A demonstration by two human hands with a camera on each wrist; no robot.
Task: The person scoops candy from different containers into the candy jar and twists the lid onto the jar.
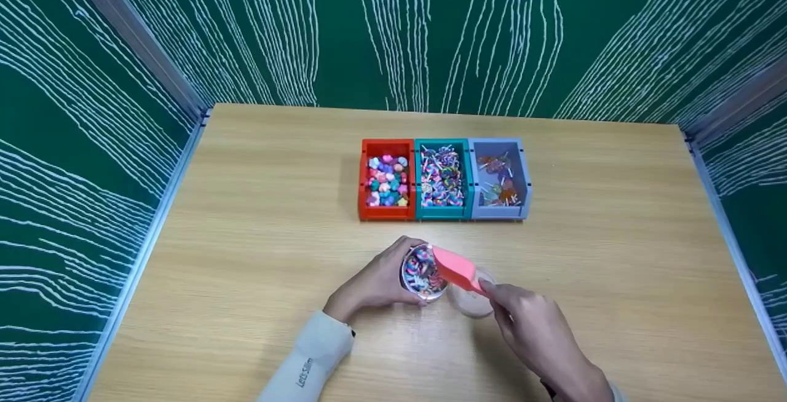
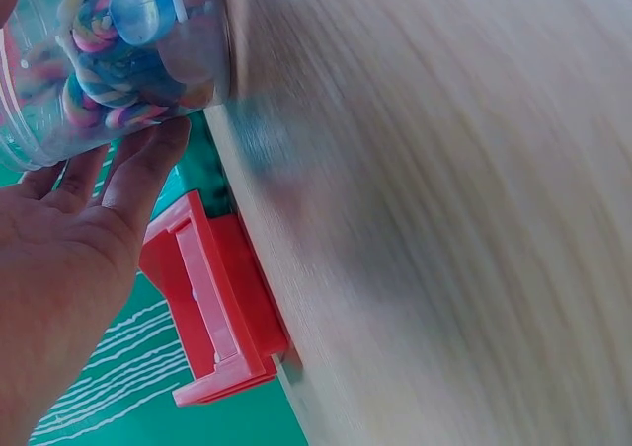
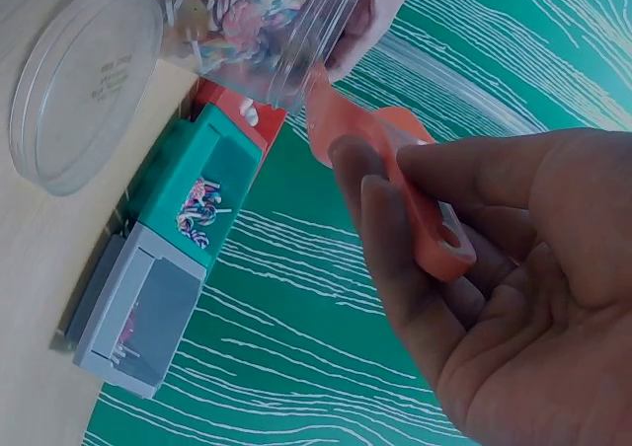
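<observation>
My left hand (image 1: 382, 278) grips a clear plastic jar (image 1: 424, 274) from its left side, with the fingers around the wall. Swirly lollipop-shaped pieces (image 2: 99, 32) in pink, blue and white show through the jar wall in the left wrist view. Pinched between the thumb and fingers of my right hand (image 1: 538, 325) is a pink scoop (image 1: 454, 267) by its handle. The scoop's head is right at the jar's open mouth, tilted down toward it. Beside the jar, partly beneath the scoop, a round clear lid (image 3: 89, 86) lies flat on the table.
Three joined bins stand behind the jar: a red bin (image 1: 387, 212) of colourful small pieces, a green bin (image 1: 442, 212) of swirly pieces, and a grey-blue bin (image 1: 500, 212) with translucent lollipop pieces. Green walls with white wavy lines surround the wooden table (image 1: 258, 205).
</observation>
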